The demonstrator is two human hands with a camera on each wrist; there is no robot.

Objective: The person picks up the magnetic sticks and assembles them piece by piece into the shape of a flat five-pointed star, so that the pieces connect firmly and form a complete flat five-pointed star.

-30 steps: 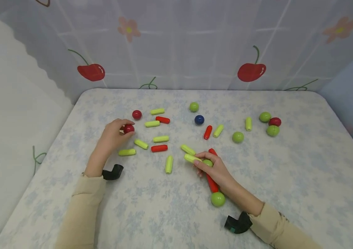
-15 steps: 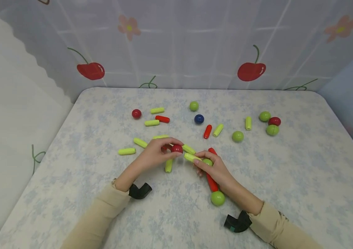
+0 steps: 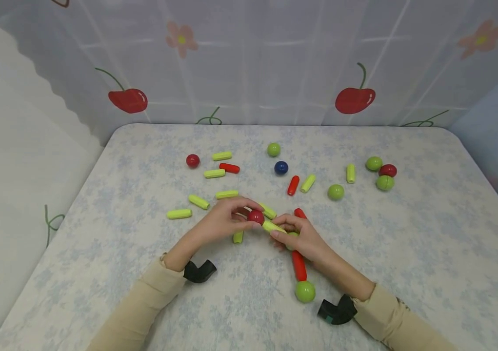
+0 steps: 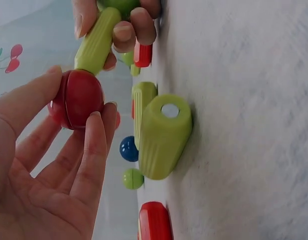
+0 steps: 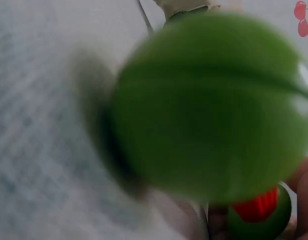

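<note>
i see the red ball (image 4: 84, 98) touching the tip of the lime stick (image 4: 98, 42) above the pale table (image 3: 231, 307); the left hand (image 3: 222, 222) pinches the ball, fingers curved, the right hand (image 3: 306, 239) pinches the stick beside a green ball (image 4: 119, 4).

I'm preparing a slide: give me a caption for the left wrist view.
Left hand holds red ball against end of yellow-green stick in right hand.

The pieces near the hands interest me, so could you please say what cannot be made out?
Head view: upper part of one yellow-green ribbed stick, hidden behind the left hand.
Left wrist view: the rest of a glossy green ball, cut off by the top edge.
Right wrist view: fine detail on the foreground green ball, blurred; it hides part of a red faceted stick.
</note>
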